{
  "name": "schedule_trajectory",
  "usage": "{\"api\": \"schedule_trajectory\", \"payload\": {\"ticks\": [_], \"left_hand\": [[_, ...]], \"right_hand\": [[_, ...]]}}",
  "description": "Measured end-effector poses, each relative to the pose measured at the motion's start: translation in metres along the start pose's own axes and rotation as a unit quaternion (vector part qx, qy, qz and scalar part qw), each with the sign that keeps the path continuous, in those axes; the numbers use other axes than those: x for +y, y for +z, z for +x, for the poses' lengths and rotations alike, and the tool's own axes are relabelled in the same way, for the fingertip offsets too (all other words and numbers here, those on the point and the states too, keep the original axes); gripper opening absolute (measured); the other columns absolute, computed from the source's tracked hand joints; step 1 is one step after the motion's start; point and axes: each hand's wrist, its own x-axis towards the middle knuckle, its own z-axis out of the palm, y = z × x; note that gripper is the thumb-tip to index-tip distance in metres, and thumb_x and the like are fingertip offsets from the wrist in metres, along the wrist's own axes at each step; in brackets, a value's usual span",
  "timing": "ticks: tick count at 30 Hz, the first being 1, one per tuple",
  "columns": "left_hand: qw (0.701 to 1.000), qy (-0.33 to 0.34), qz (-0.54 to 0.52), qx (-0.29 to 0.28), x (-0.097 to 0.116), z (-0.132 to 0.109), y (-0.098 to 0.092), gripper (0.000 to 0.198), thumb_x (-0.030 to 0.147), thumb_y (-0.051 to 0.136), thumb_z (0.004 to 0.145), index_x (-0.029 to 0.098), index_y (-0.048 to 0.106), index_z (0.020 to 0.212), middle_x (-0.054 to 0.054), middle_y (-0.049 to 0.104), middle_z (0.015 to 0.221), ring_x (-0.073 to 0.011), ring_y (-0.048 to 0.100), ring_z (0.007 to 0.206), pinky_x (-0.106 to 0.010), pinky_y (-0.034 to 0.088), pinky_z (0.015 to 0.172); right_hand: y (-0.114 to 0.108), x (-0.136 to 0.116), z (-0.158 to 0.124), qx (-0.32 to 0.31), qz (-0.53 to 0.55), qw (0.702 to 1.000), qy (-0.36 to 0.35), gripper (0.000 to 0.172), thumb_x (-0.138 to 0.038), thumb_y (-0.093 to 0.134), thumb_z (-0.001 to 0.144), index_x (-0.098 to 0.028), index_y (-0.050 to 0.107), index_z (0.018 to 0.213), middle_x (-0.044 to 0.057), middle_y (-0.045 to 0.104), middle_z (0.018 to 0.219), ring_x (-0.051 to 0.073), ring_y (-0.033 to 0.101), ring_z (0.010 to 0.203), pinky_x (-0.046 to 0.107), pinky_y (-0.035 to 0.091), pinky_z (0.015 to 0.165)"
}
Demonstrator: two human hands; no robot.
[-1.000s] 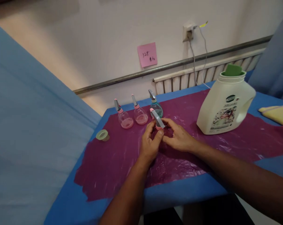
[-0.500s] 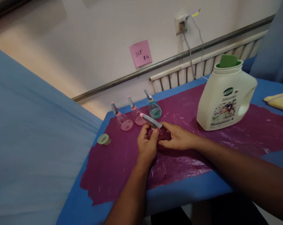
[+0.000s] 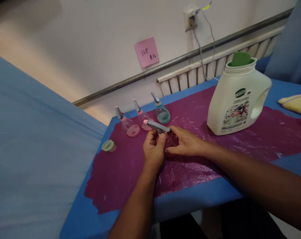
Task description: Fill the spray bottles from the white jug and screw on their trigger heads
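Between my two hands is a clear spray bottle [image 3: 170, 140] with a grey spray head [image 3: 157, 126] and a pink nozzle pointing left. My left hand [image 3: 153, 147] is closed around its neck, thumb just below the head. My right hand [image 3: 187, 141] curves around the right side of the bottle's body, which my fingers partly hide. Beyond them stand a pink-tinted spray bottle [image 3: 130, 127], a second pink one [image 3: 143, 117] partly covered by the held sprayer, and a teal spray bottle [image 3: 162, 114].
A large cream jug [image 3: 236, 109] with a green piece [image 3: 241, 59] in its mouth stands to the right. A small translucent green cap [image 3: 109, 146] lies at left on the purple plastic sheet [image 3: 123, 179]. A yellow cloth [image 3: 296, 104] rests far right; a blue curtain [image 3: 36, 149] hangs left.
The whole view has shifted slightly, so everything sits a little higher and further left. Both hands keep their hold on the spray bottle, with no clear change of grip.
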Motion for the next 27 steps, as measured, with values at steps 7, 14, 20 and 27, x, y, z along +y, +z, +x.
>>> {"api": "schedule_trajectory", "payload": {"ticks": [7, 14, 20, 27], "left_hand": [[0.999, -0.021, -0.012, 0.041, -0.002, 0.001, 0.012, 0.044, 0.048, 0.095, 0.086, 0.021, 0.077, 0.116, -0.007, 0.081, 0.112, -0.0203, 0.077, 0.101, -0.034, 0.062, 0.094], [0.999, -0.027, -0.018, 0.038, 0.0, -0.002, 0.013, 0.047, 0.047, 0.096, 0.086, 0.021, 0.074, 0.119, -0.007, 0.081, 0.114, -0.0219, 0.078, 0.104, -0.034, 0.062, 0.095], [0.997, 0.042, 0.042, -0.043, 0.009, -0.007, 0.002, 0.034, 0.048, 0.064, 0.112, 0.025, 0.081, 0.131, -0.009, 0.081, 0.135, -0.0263, 0.074, 0.127, -0.039, 0.056, 0.113], [0.999, 0.038, 0.019, 0.027, -0.003, -0.003, 0.008, 0.028, 0.045, 0.085, 0.099, 0.024, 0.084, 0.118, -0.007, 0.084, 0.117, -0.0229, 0.078, 0.111, -0.037, 0.059, 0.104]], "right_hand": [[0.0, -0.002, 0.0, 0.001, -0.005, 1.0, 0.012, 0.051, -0.03, 0.089, 0.082, -0.02, 0.067, 0.127, 0.008, 0.075, 0.117, 0.024, 0.07, 0.099, 0.039, 0.053, 0.089], [0.004, 0.0, -0.001, 0.019, -0.022, 1.0, 0.009, 0.051, -0.029, 0.088, 0.082, -0.021, 0.067, 0.127, 0.009, 0.076, 0.12, 0.026, 0.072, 0.105, 0.04, 0.054, 0.093], [0.007, 0.003, -0.002, 0.034, -0.032, 0.999, -0.023, 0.057, -0.032, 0.09, 0.082, -0.023, 0.065, 0.133, 0.01, 0.076, 0.13, 0.029, 0.073, 0.118, 0.045, 0.055, 0.101], [0.007, 0.004, -0.002, 0.04, -0.04, 0.998, -0.005, 0.057, -0.034, 0.089, 0.083, -0.025, 0.064, 0.133, 0.012, 0.076, 0.133, 0.031, 0.073, 0.121, 0.049, 0.056, 0.104]]}}
